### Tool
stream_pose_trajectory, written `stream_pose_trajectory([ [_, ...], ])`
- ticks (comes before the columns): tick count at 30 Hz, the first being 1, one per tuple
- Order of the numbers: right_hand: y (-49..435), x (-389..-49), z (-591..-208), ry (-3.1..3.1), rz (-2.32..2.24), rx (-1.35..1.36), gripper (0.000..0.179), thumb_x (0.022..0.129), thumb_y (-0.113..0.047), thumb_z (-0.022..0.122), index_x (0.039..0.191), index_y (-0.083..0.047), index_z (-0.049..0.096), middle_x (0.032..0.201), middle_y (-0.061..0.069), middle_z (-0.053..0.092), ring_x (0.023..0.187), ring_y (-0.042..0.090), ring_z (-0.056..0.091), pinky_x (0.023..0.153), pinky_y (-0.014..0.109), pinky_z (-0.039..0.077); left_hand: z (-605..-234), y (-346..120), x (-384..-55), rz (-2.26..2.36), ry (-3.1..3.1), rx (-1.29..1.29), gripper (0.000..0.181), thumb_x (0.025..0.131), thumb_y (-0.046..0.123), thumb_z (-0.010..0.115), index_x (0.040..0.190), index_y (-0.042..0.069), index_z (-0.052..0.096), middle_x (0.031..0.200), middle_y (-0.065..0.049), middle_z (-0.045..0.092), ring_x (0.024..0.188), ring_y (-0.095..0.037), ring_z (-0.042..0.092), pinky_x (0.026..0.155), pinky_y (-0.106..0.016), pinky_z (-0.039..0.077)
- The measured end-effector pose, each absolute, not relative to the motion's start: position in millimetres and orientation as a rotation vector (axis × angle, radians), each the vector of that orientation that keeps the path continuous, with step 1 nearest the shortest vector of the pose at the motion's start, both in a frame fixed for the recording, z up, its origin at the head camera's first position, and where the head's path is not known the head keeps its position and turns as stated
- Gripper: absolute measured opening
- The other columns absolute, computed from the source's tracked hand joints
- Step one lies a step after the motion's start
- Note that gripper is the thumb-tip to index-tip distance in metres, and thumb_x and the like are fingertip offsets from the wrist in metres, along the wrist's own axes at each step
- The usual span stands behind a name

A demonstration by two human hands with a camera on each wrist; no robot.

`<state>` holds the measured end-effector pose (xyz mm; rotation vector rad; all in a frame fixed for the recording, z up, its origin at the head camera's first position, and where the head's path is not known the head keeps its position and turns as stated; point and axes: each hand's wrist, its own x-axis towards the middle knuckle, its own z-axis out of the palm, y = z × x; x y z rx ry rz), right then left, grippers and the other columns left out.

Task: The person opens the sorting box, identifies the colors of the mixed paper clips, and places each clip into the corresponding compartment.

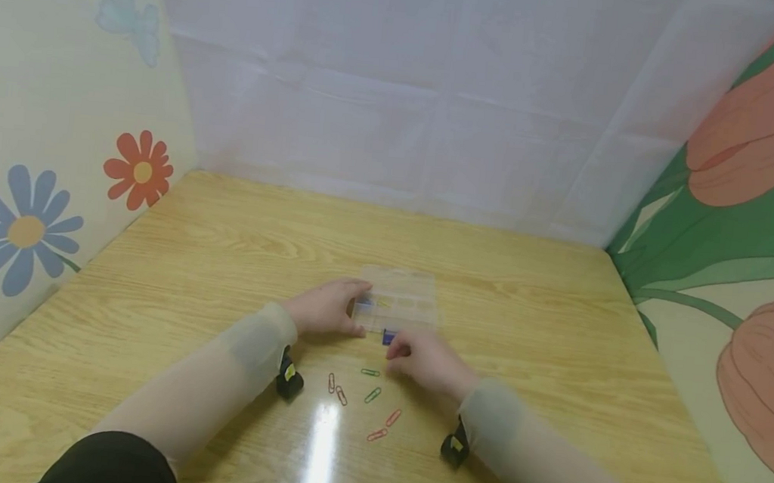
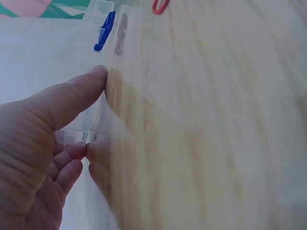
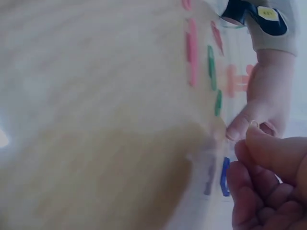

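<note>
A clear plastic compartment box (image 1: 400,314) lies on the table, a blue latch (image 1: 389,338) on its near side. My left hand (image 1: 327,309) grips the box's left end; in the left wrist view its thumb presses the near edge and the other fingers curl at the end wall. My right hand (image 1: 428,358) hovers just in front of the box near the latch. Its thumb and forefinger pinch a paper clip (image 3: 253,123), of which only a tiny yellowish loop shows. Small blue and yellow bits show faintly in the box's left compartments.
Several paper clips lie loose before the box: two green, including one green clip (image 1: 372,395), and red or pink ones, including a red clip (image 1: 393,418). The wooden table (image 1: 519,297) meets a white cloth (image 1: 396,121) behind and flowered panels at both sides.
</note>
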<state>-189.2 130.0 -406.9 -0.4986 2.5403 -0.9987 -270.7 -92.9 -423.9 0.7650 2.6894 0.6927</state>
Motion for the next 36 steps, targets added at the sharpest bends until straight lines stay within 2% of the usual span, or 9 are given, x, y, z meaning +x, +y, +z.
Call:
stream_pose_trajectory([
  [8,129.0,-210.1,-394.3,2.605,-1.064,-0.408,0.002,0.089,-0.014,0.067,0.088,-0.013,0.068,0.087,-0.004,0.065,0.08,0.014,0.058,0.075,0.03,0.051,-424.2,-92.9,-271.6,0.693,2.691,0.793,0.092,0.075,0.04,0.08,0.148,0.007,0.035,0.151,-0.012,0.037,0.139,-0.03,0.033,0.115,-0.046,0.024],
  [18,120.3,-250.4,-384.4,2.766,-1.028,-0.336,0.005,0.092,-0.018,0.065,0.094,-0.014,0.069,0.093,-0.003,0.065,0.089,0.015,0.059,0.083,0.035,0.052,-427.4,-93.5,-273.2,0.689,2.697,0.779,0.093,0.074,0.041,0.081,0.148,0.008,0.035,0.151,-0.011,0.038,0.138,-0.028,0.034,0.115,-0.045,0.025],
  [24,113.6,-259.1,-384.0,2.748,-1.015,-0.262,0.005,0.093,-0.019,0.064,0.096,-0.016,0.067,0.097,-0.002,0.064,0.091,0.016,0.059,0.083,0.036,0.051,-427.6,-93.2,-272.5,0.685,2.703,0.774,0.093,0.074,0.042,0.081,0.149,0.01,0.035,0.151,-0.009,0.037,0.138,-0.027,0.034,0.115,-0.045,0.025],
  [36,105.5,-267.3,-394.3,2.783,-0.917,-0.244,0.004,0.091,-0.018,0.066,0.094,-0.015,0.068,0.092,-0.002,0.065,0.088,0.016,0.058,0.083,0.035,0.051,-426.2,-92.7,-270.8,0.703,2.703,0.78,0.092,0.074,0.04,0.081,0.148,0.009,0.036,0.151,-0.011,0.038,0.138,-0.029,0.034,0.115,-0.045,0.025],
])
